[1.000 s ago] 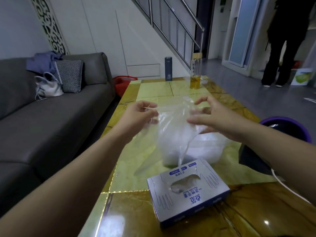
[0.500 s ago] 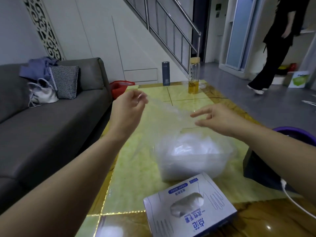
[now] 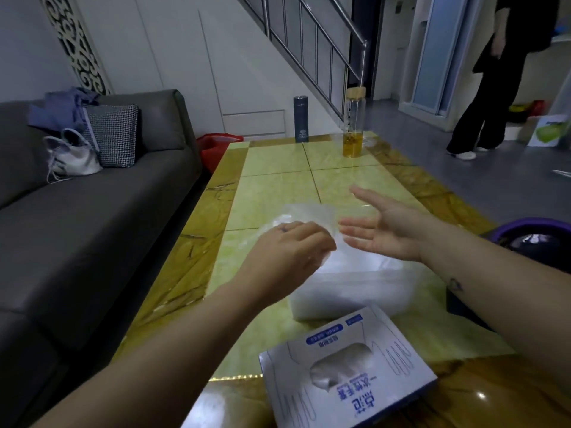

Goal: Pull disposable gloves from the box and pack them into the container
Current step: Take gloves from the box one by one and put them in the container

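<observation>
A white and blue glove box [image 3: 346, 375] lies at the table's near edge, with gloves showing through its oval opening. Just behind it stands a clear container [image 3: 355, 288] filled with white gloves. My left hand [image 3: 287, 254] hovers over the container's left far corner, fingers curled down around a thin clear glove [image 3: 312, 216] that sticks up behind the hand. My right hand [image 3: 386, 230] floats above the container's far right side, palm turned left, fingers spread and straight, holding nothing.
The yellow-green tiled table [image 3: 278, 180] carries a dark flask [image 3: 301, 123] and a glass bottle of amber liquid [image 3: 353, 122] at its far end. A grey sofa [image 3: 92, 211] runs along the left. A purple bin [image 3: 537, 239] sits right; a person [image 3: 491, 75] stands beyond.
My left hand dropped from high above the table down to the container with the glove. My right hand let go of the glove and opened out flat.
</observation>
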A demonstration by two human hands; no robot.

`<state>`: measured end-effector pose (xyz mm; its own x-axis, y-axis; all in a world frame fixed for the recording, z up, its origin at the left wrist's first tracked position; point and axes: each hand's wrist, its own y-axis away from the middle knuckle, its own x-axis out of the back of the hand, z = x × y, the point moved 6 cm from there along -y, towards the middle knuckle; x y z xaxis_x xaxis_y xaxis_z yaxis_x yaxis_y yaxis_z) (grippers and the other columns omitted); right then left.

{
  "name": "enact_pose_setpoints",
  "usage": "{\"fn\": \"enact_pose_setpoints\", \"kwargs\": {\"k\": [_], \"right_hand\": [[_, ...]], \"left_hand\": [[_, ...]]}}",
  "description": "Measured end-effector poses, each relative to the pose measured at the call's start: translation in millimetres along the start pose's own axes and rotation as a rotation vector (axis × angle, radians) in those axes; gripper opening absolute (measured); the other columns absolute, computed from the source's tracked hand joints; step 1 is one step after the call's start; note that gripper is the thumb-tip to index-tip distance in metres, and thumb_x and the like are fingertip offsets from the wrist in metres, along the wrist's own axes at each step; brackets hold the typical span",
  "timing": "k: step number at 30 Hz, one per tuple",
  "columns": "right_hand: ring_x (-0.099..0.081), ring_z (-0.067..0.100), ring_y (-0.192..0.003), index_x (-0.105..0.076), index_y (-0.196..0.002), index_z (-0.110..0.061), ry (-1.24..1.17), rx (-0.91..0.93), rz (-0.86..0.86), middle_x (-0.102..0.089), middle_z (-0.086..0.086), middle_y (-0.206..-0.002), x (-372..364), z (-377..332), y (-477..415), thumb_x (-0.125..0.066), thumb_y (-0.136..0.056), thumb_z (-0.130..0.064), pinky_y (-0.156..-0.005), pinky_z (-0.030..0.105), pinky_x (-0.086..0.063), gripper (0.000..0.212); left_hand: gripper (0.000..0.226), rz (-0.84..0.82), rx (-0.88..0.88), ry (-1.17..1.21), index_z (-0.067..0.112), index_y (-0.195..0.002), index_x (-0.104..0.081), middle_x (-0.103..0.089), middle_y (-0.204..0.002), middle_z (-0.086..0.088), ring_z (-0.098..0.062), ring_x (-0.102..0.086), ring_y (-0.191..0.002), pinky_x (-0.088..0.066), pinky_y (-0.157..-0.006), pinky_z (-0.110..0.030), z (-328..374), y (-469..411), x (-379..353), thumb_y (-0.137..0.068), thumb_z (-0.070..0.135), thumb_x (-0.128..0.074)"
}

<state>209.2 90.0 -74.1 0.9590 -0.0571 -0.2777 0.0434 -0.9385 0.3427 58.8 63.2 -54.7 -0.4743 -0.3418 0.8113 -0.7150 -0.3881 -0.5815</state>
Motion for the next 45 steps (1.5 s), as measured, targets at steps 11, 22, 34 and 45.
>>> {"fn": "enact_pose_setpoints", "kwargs": {"k": [11,22,34,45], "right_hand": [[-0.056,0.033,-0.112,-0.038,-0.131,-0.004,-0.074,-0.150,-0.077,-0.053,0.021,-0.125,-19.0,20.5,-28.0,-0.058,-0.082,-0.060,-0.088,0.041,-0.051,0.077],[-0.051,0.015,-0.059,-0.039,-0.125,-0.021,0.327,0.313,0.287,-0.056,0.008,-0.082,13.4,-14.2,-31.0,-0.069,-0.080,0.002,-0.056,0.025,-0.046,0.059],[-0.064,0.021,-0.093,-0.042,-0.140,-0.023,1.582,0.139,0.206,-0.044,0.007,-0.139,34.9,-1.0,-23.3,-0.069,-0.080,0.002,-0.070,0.027,-0.052,0.070],[-0.042,0.028,-0.116,-0.058,-0.118,-0.019,2.260,0.377,0.480,-0.039,0.009,-0.128,4.0,-32.1,-4.6,-0.064,-0.088,-0.024,-0.082,0.035,-0.037,0.031]], "left_hand": [[0.015,0.421,0.707,0.546,0.027,-0.093,-0.060,-0.061,-0.087,0.020,0.009,-0.059,-0.085,-0.047,-0.073,-0.007,-52.3,-4.7,21.3,-0.090,0.013,-0.061],[0.021,-0.173,0.310,0.045,0.031,-0.110,-0.065,-0.060,-0.115,0.015,-0.007,-0.058,-0.099,-0.051,-0.085,-0.031,-37.1,1.9,-0.6,-0.093,0.030,-0.053],[0.051,-0.829,0.449,-0.104,0.016,-0.117,-0.065,-0.060,-0.124,-0.006,-0.023,-0.055,-0.109,-0.039,-0.094,-0.034,-31.6,-30.7,-45.7,-0.101,0.047,-0.027],[0.061,-1.184,0.423,-0.006,0.027,-0.147,-0.032,-0.041,-0.146,0.002,-0.020,-0.043,-0.129,-0.034,-0.104,-0.031,-23.1,-30.8,-97.2,-0.092,0.042,-0.056]]}}
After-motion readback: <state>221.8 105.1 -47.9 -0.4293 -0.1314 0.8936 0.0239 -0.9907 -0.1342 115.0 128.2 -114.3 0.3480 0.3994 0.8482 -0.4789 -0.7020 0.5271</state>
